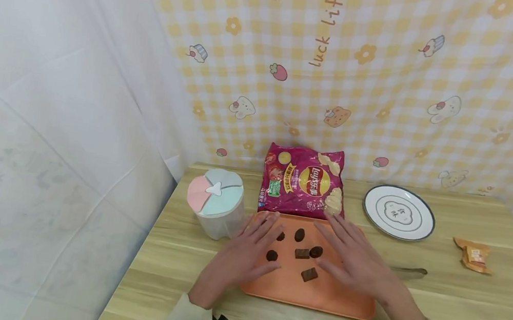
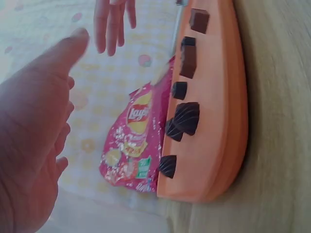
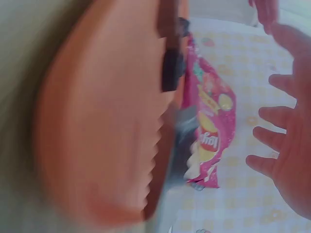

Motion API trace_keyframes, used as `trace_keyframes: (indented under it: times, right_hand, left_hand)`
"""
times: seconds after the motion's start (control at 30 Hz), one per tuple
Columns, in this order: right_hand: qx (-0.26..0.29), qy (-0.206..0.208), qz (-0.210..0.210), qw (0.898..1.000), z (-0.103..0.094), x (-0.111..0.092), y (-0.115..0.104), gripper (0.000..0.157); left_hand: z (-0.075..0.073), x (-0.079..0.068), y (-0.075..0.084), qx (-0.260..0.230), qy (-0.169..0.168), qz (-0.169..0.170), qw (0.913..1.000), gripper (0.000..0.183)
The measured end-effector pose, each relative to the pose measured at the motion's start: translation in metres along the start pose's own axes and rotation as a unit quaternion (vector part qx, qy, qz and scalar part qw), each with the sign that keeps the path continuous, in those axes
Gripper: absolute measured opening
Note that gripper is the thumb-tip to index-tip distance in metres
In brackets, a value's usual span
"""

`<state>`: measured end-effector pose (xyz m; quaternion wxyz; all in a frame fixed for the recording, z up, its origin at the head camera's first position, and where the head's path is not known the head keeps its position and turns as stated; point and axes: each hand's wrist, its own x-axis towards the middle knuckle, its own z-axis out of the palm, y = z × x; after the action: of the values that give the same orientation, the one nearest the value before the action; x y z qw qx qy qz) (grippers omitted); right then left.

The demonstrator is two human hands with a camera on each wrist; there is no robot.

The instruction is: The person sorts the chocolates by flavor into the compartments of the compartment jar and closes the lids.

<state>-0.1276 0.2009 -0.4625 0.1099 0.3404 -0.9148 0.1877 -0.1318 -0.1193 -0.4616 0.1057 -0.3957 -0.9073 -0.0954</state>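
Both hands are held above an orange tray (image 1: 272, 285) with several dark chocolates on it. My left hand (image 1: 238, 256) is over the tray's left side, fingers spread and holding nothing. Over the right side, my right hand (image 1: 358, 260) also has straight, spread fingers and grips nothing. Among the chocolates are rounded ones, such as a ridged shell-like piece (image 2: 187, 118), and rectangular blocks like this chocolate (image 1: 309, 274). A metal utensil with a scalloped edge (image 3: 182, 150) lies at the tray's right; its handle (image 1: 412, 271) sticks out past the right hand, which hides part of it.
Behind the tray lies a magenta Lay's chip bag (image 1: 300, 182). A clear container with a pastel sectioned lid (image 1: 216, 192) stands at the left. To the right are a white plate with a dark rim (image 1: 382, 221) and a small orange packet (image 1: 474, 255). A checked curtain (image 1: 361, 87) hangs behind.
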Motion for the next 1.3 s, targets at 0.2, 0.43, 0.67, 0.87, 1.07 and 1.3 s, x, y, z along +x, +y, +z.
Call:
trace_keyframes:
  times: [0.2, 0.43, 0.67, 0.87, 1.07, 1.3]
  right_hand:
    - [0.005, 0.028, -0.011, 1.0, -0.003, 0.017, -0.004, 0.075]
    - [0.012, 0.045, -0.048, 0.998, -0.005, 0.041, -0.015, 0.079]
    - [0.025, 0.042, -0.068, 0.996, -0.006, 0.063, -0.026, 0.073]
    - [0.055, 0.035, -0.088, 0.994, -0.001, 0.087, -0.037, 0.069]
    - [0.08, 0.022, -0.096, 0.992, 0.008, 0.111, -0.045, 0.063]
    - [0.052, 0.015, -0.114, 0.992, 0.017, 0.142, -0.055, 0.062]
  left_hand:
    - [-0.013, -0.01, -0.001, 0.014, 0.028, -0.02, 0.9993, 0.075]
    - [-0.035, -0.019, -0.01, 0.033, 0.077, -0.031, 0.996, 0.076]
    - [-0.044, -0.024, -0.022, 0.021, 0.15, -0.061, 0.9865, 0.073]
    - [-0.042, -0.029, -0.033, 0.02, 0.199, -0.103, 0.9743, 0.077]
    - [-0.041, -0.034, -0.05, 0.022, 0.238, -0.132, 0.9621, 0.072]
    - [-0.04, -0.038, -0.069, 0.02, 0.249, -0.135, 0.9588, 0.068]
